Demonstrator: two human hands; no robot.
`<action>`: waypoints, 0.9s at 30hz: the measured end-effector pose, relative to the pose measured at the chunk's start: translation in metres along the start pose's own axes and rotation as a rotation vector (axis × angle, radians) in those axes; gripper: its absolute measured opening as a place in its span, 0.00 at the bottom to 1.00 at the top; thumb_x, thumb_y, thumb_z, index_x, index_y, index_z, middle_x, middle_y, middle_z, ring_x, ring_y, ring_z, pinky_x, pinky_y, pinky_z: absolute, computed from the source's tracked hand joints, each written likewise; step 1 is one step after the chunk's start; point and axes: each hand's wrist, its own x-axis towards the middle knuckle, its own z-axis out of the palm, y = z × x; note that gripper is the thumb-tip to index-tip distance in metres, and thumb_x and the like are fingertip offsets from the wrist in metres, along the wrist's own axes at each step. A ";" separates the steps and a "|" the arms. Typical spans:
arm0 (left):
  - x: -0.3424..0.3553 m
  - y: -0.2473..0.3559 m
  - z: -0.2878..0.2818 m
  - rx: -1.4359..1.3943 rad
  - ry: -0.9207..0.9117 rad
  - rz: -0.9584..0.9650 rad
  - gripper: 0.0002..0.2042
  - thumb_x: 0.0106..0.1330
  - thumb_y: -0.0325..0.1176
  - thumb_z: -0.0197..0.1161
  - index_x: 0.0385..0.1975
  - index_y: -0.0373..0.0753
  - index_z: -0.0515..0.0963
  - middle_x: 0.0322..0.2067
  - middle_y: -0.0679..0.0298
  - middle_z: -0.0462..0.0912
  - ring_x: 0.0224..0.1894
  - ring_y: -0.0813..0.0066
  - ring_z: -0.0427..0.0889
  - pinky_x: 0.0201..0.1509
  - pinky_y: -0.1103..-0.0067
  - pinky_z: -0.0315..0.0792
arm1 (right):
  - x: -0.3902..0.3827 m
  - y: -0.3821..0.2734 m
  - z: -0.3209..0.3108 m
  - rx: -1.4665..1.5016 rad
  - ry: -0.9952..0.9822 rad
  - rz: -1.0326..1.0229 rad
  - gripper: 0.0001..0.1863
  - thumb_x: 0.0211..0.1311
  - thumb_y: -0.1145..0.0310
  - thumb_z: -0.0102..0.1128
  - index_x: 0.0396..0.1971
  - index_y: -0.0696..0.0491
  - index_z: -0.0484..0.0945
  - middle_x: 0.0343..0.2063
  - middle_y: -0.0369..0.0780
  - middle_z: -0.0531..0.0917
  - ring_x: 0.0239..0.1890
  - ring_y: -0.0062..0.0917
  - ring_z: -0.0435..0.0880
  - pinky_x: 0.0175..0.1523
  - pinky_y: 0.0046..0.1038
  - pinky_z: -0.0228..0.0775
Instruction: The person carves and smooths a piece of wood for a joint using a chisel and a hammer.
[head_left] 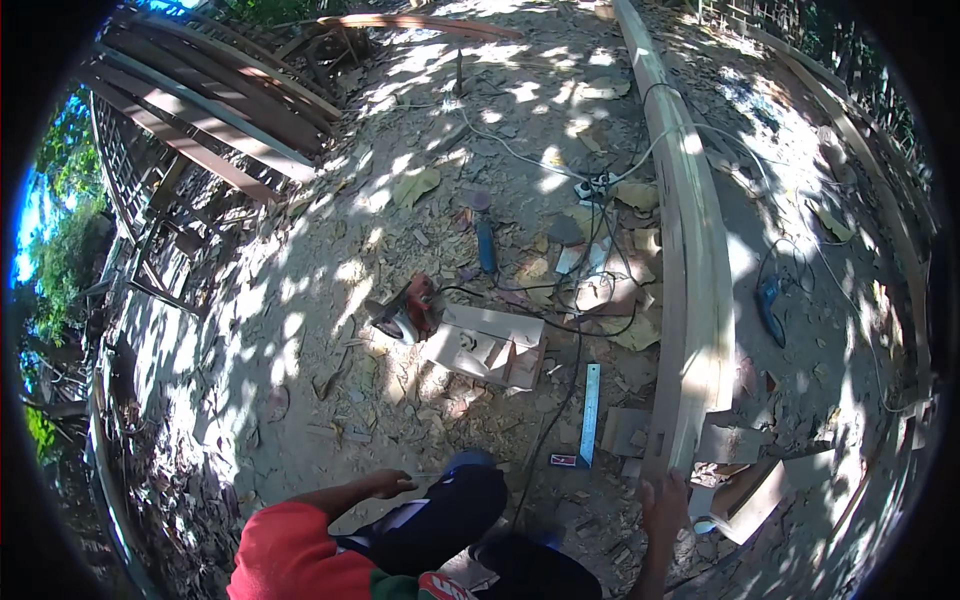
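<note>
A long wooden beam (705, 250) runs from the far side toward me on the right. At its near end is my right hand (664, 508), its fingers closed over the wood. My left hand (388, 484) is beside my left knee, fingers drawn together; a thin pale line shows at the fingertips, too small to name. On the ground between my hands lies a try square (590, 405) with a metal blade and a short red-marked stock. Beyond it rests a wooden block (487, 345) with small offcuts on top, touching a red power tool (418, 303).
A blue handheld tool (486, 246) lies farther off, near tangled black cables and a power strip (597, 186). Right of the beam is a blue power tool (769, 305). Board offcuts (752, 500) lie by my right hand. Stacked planks (215, 110) stand at the far left.
</note>
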 end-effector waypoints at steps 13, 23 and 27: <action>-0.294 -0.123 -0.224 -0.627 0.379 -0.208 0.26 0.67 0.54 0.58 0.44 0.33 0.85 0.46 0.46 0.85 0.51 0.50 0.83 0.55 0.62 0.75 | -0.046 -0.229 -0.076 0.061 -0.650 -0.398 0.08 0.58 0.64 0.60 0.33 0.47 0.86 0.29 0.41 0.86 0.33 0.36 0.86 0.40 0.41 0.78; -0.261 -0.236 -0.398 -0.794 0.457 -0.014 0.23 0.68 0.52 0.58 0.40 0.34 0.85 0.36 0.50 0.87 0.41 0.59 0.87 0.50 0.66 0.76 | 0.139 -0.617 -0.145 0.517 -1.088 0.316 0.18 0.71 0.57 0.56 0.39 0.58 0.84 0.30 0.37 0.86 0.33 0.20 0.86 0.38 0.24 0.77; -0.247 -0.299 -0.488 -0.964 0.536 -0.211 0.23 0.68 0.51 0.58 0.40 0.32 0.84 0.28 0.53 0.86 0.30 0.64 0.87 0.41 0.67 0.77 | 0.208 -0.691 -0.134 0.675 -1.007 0.343 0.19 0.72 0.58 0.56 0.48 0.59 0.83 0.34 0.40 0.88 0.34 0.22 0.86 0.38 0.25 0.78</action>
